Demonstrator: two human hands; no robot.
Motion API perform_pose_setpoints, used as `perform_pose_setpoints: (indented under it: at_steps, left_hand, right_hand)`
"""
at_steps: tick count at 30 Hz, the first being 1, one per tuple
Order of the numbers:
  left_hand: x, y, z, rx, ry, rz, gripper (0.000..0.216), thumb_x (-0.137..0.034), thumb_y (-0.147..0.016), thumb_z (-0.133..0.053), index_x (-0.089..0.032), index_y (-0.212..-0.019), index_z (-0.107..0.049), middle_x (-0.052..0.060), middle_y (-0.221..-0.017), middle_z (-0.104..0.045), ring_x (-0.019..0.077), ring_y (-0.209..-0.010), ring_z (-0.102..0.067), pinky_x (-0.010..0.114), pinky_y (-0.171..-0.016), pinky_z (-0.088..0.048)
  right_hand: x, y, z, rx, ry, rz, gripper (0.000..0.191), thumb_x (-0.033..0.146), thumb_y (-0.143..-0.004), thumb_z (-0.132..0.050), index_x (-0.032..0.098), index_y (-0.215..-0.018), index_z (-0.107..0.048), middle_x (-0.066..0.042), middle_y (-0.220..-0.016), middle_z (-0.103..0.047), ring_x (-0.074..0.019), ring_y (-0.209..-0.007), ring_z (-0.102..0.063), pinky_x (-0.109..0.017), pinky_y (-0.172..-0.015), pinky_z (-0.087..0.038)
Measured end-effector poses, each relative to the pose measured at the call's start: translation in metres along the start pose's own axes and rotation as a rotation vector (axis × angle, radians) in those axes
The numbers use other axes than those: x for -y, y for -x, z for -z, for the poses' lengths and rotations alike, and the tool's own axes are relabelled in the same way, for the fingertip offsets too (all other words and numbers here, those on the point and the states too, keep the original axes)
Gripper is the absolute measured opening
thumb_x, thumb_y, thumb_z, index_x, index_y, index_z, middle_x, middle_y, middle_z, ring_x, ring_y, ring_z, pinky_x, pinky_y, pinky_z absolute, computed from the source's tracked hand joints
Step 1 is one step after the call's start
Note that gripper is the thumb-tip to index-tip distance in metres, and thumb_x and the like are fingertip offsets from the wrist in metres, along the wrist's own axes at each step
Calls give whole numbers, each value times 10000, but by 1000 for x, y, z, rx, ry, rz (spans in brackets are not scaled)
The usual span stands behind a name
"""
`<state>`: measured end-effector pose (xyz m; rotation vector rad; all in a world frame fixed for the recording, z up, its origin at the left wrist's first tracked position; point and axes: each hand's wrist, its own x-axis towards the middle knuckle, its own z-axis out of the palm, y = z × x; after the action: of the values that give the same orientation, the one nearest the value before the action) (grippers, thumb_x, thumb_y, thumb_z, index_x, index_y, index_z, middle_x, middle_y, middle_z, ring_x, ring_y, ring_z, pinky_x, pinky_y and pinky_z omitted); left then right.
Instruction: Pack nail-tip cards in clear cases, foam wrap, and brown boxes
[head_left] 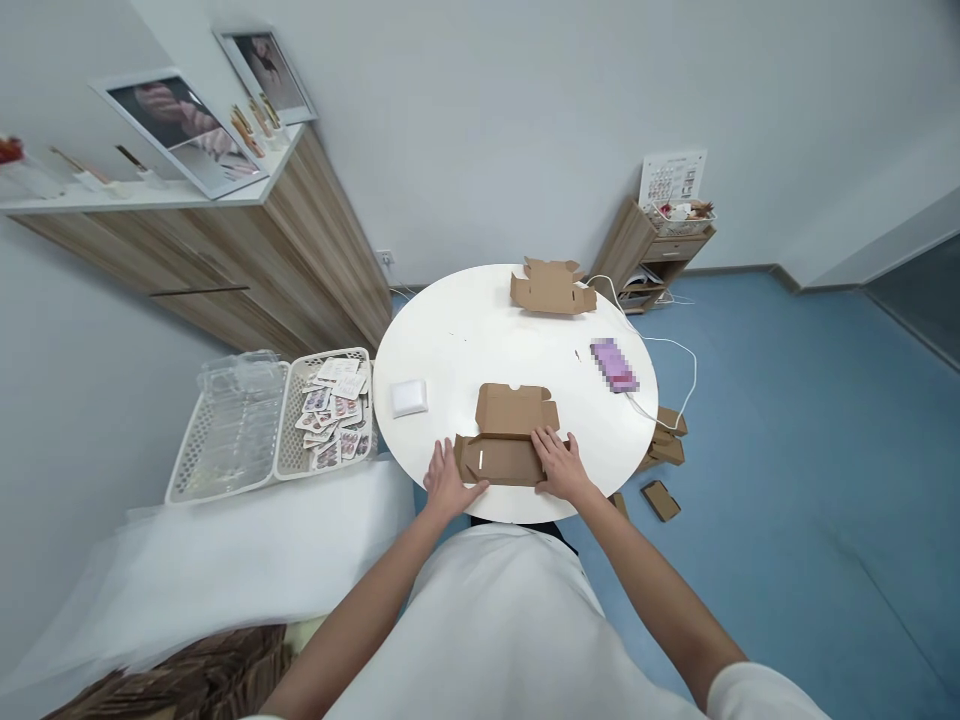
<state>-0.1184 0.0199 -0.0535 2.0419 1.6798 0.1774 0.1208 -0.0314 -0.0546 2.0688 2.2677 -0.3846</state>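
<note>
A brown cardboard box (510,460) lies partly folded at the near edge of the round white table, its lid panel (516,408) laid back flat. My left hand (448,482) grips the box's left end, thumb along the near side and fingers by the end flap. At the opposite end my right hand (559,466) holds the box, its fingers over the right flap and side. Fingertips of both hands are partly hidden by the cardboard. Farther back on the table lies another unfolded cardboard box (553,288).
A white packet (409,398) lies at the table's left. A blurred purple phone (613,365) with a white cable rests on the right. Two plastic baskets (281,415) stand at left, one with printed cards. Small boxes (661,500) lie on the floor at right.
</note>
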Motion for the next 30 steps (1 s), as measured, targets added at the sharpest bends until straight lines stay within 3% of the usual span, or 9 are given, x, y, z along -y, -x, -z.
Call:
perform_pose_setpoints:
  at_steps: [3, 8, 15, 19, 25, 30]
  left_hand:
    - [24, 2, -7, 60, 306, 109, 792, -387, -710, -552, -120, -1331, -140, 204, -1286, -389, 236, -1108, -469, 349, -837, -411]
    - [32, -6, -11, 45, 439, 148, 501, -206, -725, -523, -119, -1202, -395, 118, -1053, -595, 172, -918, -578, 296, -792, -438]
    - [22, -6, 1, -3, 543, 84, 310, -162, -742, -456, -139, -1036, -552, 78, -969, -636, 148, -804, -599, 276, -728, -459]
    - [10, 0, 4, 5, 558, 55, 343, -177, -730, -474, -140, -1065, -536, 74, -986, -620, 127, -759, -594, 260, -711, -463]
    - [5, 6, 0, -11, 475, 4, 436, -352, -710, -551, -126, -1081, -508, 126, -1083, -539, 177, -863, -573, 280, -707, -457]
    - [8, -4, 1, 15, 390, 11, 270, -245, -762, -478, -148, -1013, -503, 90, -1015, -576, 149, -831, -582, 268, -740, -426]
  right_hand:
    - [5, 1, -2, 6, -2, -10, 1032, 436, -559, -660, 208, -1362, -53, -116, -1415, -185, -282, -1308, -67, -528, -997, -55]
    - [15, -1, -6, 9, 0, -22, 1008, 438, -576, -647, 204, -1361, -59, -111, -1418, -174, -276, -1310, -40, -521, -994, -85]
    - [27, -4, -9, 18, 24, -59, 1004, 383, -562, -661, 199, -1359, -79, -109, -1424, -152, -277, -1307, -57, -518, -999, -51]
    - [34, -4, -8, 29, 11, -58, 982, 373, -573, -656, 200, -1357, -89, -106, -1421, -164, -271, -1307, -66, -515, -1000, -51]
    - [40, -3, -5, 38, 19, -68, 1053, 398, -542, -677, 187, -1361, -50, -115, -1426, -131, -278, -1308, -30, -520, -995, -57]
    - [41, -3, -3, 78, 50, -38, 1081, 456, -533, -667, 202, -1364, -24, -108, -1435, -87, -286, -1308, 6, -518, -994, -49]
